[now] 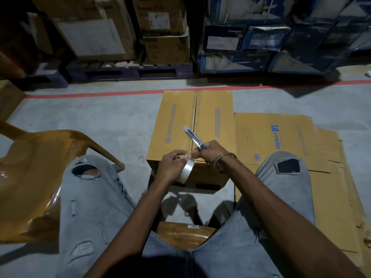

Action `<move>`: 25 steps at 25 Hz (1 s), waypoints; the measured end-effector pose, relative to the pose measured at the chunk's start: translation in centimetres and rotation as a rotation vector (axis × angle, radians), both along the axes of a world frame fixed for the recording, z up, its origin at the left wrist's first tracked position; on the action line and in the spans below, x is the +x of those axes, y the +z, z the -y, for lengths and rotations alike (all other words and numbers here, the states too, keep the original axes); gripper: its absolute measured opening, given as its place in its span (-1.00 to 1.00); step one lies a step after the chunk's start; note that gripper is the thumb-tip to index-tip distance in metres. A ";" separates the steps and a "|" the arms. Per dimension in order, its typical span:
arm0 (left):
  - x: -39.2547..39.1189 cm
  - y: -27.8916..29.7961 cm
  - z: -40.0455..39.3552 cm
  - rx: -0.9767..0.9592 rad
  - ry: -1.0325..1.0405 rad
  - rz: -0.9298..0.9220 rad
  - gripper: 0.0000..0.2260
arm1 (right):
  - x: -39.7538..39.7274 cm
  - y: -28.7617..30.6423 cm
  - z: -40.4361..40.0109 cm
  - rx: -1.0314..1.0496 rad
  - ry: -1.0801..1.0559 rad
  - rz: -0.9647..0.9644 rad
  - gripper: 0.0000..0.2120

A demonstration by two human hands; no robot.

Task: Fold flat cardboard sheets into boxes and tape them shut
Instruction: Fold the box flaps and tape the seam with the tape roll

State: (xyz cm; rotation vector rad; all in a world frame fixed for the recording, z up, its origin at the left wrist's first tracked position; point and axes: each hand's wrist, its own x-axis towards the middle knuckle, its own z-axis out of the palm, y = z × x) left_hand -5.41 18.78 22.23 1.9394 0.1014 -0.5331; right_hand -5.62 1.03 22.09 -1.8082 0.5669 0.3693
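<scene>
My left hand (170,167) pinches the tape roll (187,169); my right hand (208,152) grips the cutter (193,137), just above the box's (180,117) near edge.

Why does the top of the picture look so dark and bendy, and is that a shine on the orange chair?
Head view: the light is dim, so the stacked boxes at the back sink into shadow and look soft; the wide-angle lens bows the red floor line; the plastic chair does catch glare; the left hand and tape roll are slightly motion-blurred.
</scene>
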 end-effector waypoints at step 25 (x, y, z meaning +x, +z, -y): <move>8.1 -4.7 -3.8 0.000 -0.508 0.216 -0.60 | -6.1 -5.3 6.6 0.630 -0.833 -0.297 -0.71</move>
